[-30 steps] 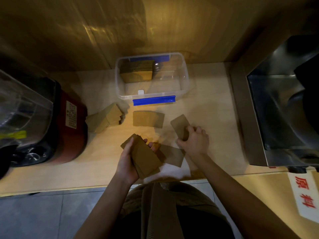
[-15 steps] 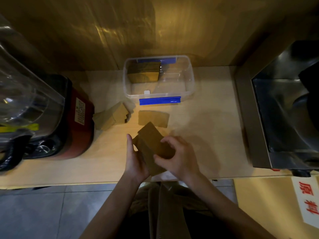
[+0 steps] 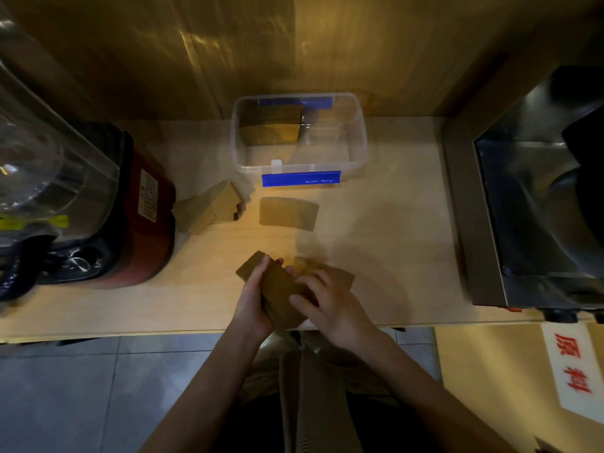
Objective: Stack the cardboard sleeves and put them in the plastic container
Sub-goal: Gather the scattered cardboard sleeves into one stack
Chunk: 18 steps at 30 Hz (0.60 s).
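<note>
— While both hands meet near the front edge of the pale wooden counter (image 3: 376, 243), what are they holding?

— A stack of flat brown cardboard sleeves (image 3: 277, 289). The left hand (image 3: 251, 302) wraps its left side, thumb lying over the top sheet and fingertips (image 3: 277, 261) curled round the far edge. The right hand (image 3: 330, 302) rests on top from the right, fingers (image 3: 307, 284) slightly spread and pressing down on the stack.

— Anything under those right fingers?

— Another brown sleeve (image 3: 340, 277) pokes out just beyond them, to the right; I cannot tell whether it touches the stack or lies on the counter.

— And further out from the fingertips?

— A single curved brown sleeve (image 3: 289, 213) lies flat, well apart from them. To its left sits a loose heap of brown sleeves (image 3: 209, 209), beside a red-based blender with a clear jar (image 3: 140, 204). Beyond the single sleeve stands the clear plastic container with blue clips (image 3: 356, 135), holding an upright bundle of sleeves (image 3: 271, 125) in its far-left corner.
</note>
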### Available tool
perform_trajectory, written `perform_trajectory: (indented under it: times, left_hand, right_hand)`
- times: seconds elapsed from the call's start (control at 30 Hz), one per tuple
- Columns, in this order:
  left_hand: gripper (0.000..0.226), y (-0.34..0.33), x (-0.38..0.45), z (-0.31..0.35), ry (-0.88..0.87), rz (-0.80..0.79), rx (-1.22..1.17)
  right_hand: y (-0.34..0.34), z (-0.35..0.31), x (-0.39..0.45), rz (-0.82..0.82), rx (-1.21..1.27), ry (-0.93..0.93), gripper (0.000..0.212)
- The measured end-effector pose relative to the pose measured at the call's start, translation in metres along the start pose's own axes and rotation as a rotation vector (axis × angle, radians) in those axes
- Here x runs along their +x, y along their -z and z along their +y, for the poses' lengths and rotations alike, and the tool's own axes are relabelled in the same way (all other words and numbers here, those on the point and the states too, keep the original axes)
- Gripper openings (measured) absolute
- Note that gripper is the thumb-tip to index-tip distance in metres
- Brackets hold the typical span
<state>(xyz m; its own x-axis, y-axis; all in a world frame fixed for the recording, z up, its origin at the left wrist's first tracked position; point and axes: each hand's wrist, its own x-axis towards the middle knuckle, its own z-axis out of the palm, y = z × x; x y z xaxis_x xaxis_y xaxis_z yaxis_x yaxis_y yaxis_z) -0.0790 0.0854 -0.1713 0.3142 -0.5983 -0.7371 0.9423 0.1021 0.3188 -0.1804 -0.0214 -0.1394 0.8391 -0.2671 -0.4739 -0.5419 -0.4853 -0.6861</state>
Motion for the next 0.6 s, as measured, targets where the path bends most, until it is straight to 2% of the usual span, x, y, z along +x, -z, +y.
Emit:
perform_trajectory:
  times: [0.07,0.13,0.3,0.37,0.6]
  left_hand:
    - [0.031,0.005,0.000,0.000,0.005,0.059,-0.048]
    - [0.030,0.009,-0.002,0.002,0.006,0.110,-0.091]
    - [0.037,0.020,-0.006,0.003,0.018,0.158,-0.117]
    - [0.039,0.023,-0.007,0.004,0.025,0.157,-0.133]
    - [0.045,0.021,-0.005,0.014,0.036,0.107,-0.122]
  right_hand:
    - [-0.001,0.013,0.002,0.098,0.004,0.006,0.032]
    - [-0.006,0.033,0.006,0.199,-0.149,0.030,0.032]
    - [-0.018,0.067,0.013,0.129,-0.482,-0.023,0.060]
    - [-0.018,0.073,0.015,0.140,-0.546,-0.007,0.059]
    - [0.008,0.071,0.033,0.064,-0.520,0.035,0.049]
